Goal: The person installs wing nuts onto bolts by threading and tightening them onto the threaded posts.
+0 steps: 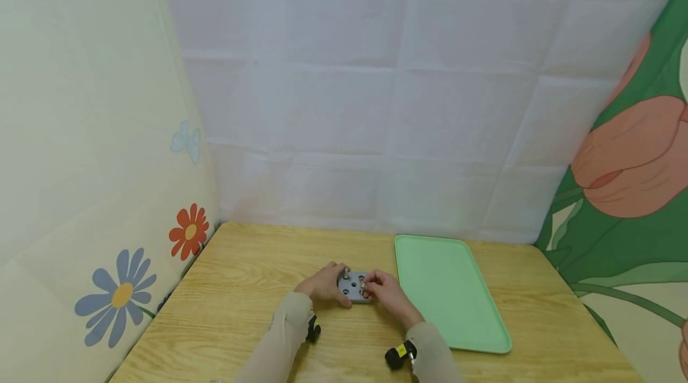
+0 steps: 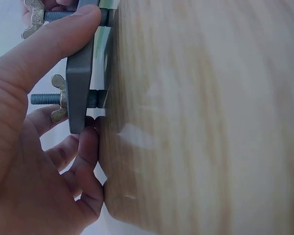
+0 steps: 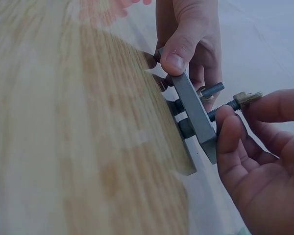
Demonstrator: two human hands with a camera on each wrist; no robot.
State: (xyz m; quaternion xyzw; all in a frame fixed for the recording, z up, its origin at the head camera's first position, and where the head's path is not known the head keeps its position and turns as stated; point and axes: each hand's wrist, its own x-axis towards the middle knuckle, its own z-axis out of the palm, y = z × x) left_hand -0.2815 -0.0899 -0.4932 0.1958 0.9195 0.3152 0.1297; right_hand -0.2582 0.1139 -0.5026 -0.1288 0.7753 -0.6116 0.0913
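Note:
A grey metal plate [image 1: 355,288] with several holes is held low over the wooden table. My left hand [image 1: 324,285] grips its left side, thumb along the near edge and fingers at the far edge. Threaded bolts pass through the plate. One bolt [image 2: 46,99] carries a brass-coloured wing nut [image 2: 59,98] sitting against the plate face. On the right side, my right hand [image 1: 388,293] pinches another wing nut [image 3: 246,99] near the end of its bolt [image 3: 224,110], spaced out from the plate. The bolts' lower ends stick out beneath the plate, towards the tabletop.
A light green tray [image 1: 454,293] lies to the right of my hands, its left edge near my right wrist. The wooden table [image 1: 258,263] reaches back to a white cloth backdrop [image 1: 333,102]. Flower-printed cloths [image 1: 91,162] hang on both sides.

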